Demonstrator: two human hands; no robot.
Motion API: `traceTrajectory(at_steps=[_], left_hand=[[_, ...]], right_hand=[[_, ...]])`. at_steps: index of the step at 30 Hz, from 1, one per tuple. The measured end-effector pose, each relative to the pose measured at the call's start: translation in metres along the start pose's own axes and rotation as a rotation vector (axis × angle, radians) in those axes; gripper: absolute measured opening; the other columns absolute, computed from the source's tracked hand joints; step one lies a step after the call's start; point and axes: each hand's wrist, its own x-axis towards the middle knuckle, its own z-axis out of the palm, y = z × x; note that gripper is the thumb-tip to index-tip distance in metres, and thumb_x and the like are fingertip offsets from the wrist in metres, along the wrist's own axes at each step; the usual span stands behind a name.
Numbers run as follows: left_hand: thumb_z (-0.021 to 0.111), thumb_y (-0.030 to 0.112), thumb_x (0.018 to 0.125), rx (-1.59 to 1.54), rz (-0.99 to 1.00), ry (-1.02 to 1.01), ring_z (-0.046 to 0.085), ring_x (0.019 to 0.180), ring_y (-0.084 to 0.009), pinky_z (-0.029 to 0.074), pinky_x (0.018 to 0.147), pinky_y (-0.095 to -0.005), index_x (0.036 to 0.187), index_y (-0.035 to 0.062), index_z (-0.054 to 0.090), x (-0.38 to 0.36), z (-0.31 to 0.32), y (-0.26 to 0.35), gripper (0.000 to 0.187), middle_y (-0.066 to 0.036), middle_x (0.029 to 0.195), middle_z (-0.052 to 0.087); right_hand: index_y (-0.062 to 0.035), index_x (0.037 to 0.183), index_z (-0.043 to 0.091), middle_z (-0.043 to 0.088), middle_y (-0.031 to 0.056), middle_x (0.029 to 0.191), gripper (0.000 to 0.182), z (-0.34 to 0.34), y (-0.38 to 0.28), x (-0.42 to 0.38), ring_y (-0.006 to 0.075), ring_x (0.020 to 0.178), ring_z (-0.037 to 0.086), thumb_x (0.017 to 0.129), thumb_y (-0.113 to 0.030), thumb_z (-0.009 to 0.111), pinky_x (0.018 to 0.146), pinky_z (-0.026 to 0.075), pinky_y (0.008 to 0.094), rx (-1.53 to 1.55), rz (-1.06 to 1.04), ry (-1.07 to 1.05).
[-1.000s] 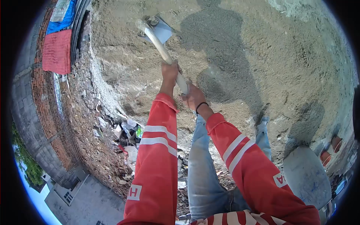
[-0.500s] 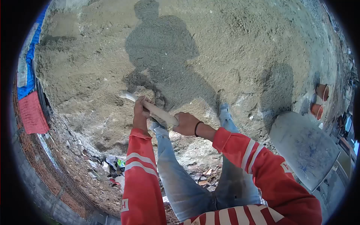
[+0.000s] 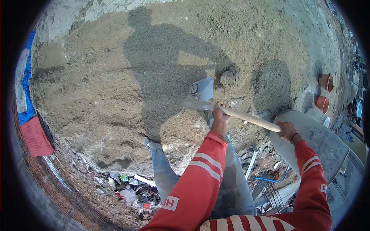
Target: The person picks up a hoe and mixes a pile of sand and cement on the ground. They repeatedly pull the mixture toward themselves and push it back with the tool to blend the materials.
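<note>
My left hand point(image 3: 221, 116) is wrapped round the pale wooden handle of a hoe point(image 3: 250, 117), close to its head. Farther right, near the handle's end, my right hand point(image 3: 287, 131) grips the same handle, with a dark band on that wrist. The broad grey metal blade point(image 3: 203, 90) points up and away from me over the damp sandy mix, and a round mark shows on it. Just beyond the blade's right side is a lump of the mix point(image 3: 229, 77). Motion smears the left end of the handle.
A grey sheet-like board point(image 3: 314, 140) lies at the right, below two reddish buckets point(image 3: 323, 104). Rubble and litter point(image 3: 135, 190) lie near my feet, with a blue hose point(image 3: 271, 180) and a metal bar frame point(image 3: 269, 196) at lower right. A red cloth point(image 3: 37, 135) hangs at left.
Both hands have swung the hoe from the left to the right. Its blade now shows raised, and my right hand is farther from my left along the handle.
</note>
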Motion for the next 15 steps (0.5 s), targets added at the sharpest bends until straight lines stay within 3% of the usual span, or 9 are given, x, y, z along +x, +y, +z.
traceTrajectory(at_steps=[4, 7, 8, 12, 15], left_hand=[[0.062, 0.012, 0.082, 0.188, 0.239, 0.166, 0.045, 0.054, -0.0177, 0.044, 0.058, -0.0358, 0.083, 0.0112, 0.051, -0.033, -0.022, 0.097, 0.011, -0.001, 0.063, 0.042], [0.061, 0.010, 0.083, 0.306, 0.490, 0.112, 0.047, 0.052, -0.0153, 0.044, 0.051, -0.0343, 0.083, 0.0102, 0.053, -0.093, -0.028, 0.227, 0.008, 0.000, 0.064, 0.043], [0.062, 0.011, 0.084, 0.357, 0.572, 0.156, 0.047, 0.052, -0.0140, 0.043, 0.050, -0.0331, 0.083, 0.0101, 0.054, -0.114, -0.028, 0.274, 0.008, 0.001, 0.064, 0.044], [0.057, 0.004, 0.085, 0.567, 1.057, -0.010, 0.048, 0.055, -0.0123, 0.044, 0.048, -0.0289, 0.091, 0.0008, 0.053, -0.198, -0.003, 0.448, 0.009, -0.003, 0.069, 0.048], [0.054, 0.001, 0.087, 0.744, 1.240, -0.019, 0.048, 0.053, -0.0120, 0.046, 0.047, -0.0269, 0.090, -0.0025, 0.054, -0.239, 0.021, 0.543, 0.005, -0.004, 0.068, 0.049]], right_hand=[[-0.0114, 0.098, 0.053, 0.063, 0.0176, 0.072, 0.035, 0.059, -0.088, 0.012, 0.0400, 0.071, 0.061, 0.065, -0.018, 0.065, 0.069, 0.048, 0.0510, 0.226, -0.151, -0.036], [-0.0146, 0.095, 0.052, 0.060, 0.0176, 0.069, 0.030, 0.080, -0.229, 0.039, 0.0393, 0.070, 0.062, 0.069, -0.021, 0.064, 0.058, 0.049, 0.0473, 0.403, -0.192, 0.038], [-0.0138, 0.097, 0.052, 0.061, 0.0174, 0.068, 0.029, 0.071, -0.285, 0.050, 0.0390, 0.069, 0.062, 0.071, -0.019, 0.064, 0.059, 0.049, 0.0473, 0.461, -0.238, 0.046], [-0.0090, 0.109, 0.050, 0.063, 0.0169, 0.072, 0.041, 0.044, -0.490, 0.115, 0.0371, 0.069, 0.063, 0.072, -0.017, 0.066, 0.065, 0.050, 0.0484, 0.571, -0.284, 0.117], [-0.0084, 0.112, 0.049, 0.064, 0.0188, 0.075, 0.046, 0.014, -0.612, 0.177, 0.0395, 0.071, 0.063, 0.071, -0.016, 0.068, 0.066, 0.051, 0.0491, 0.703, -0.371, 0.218]])
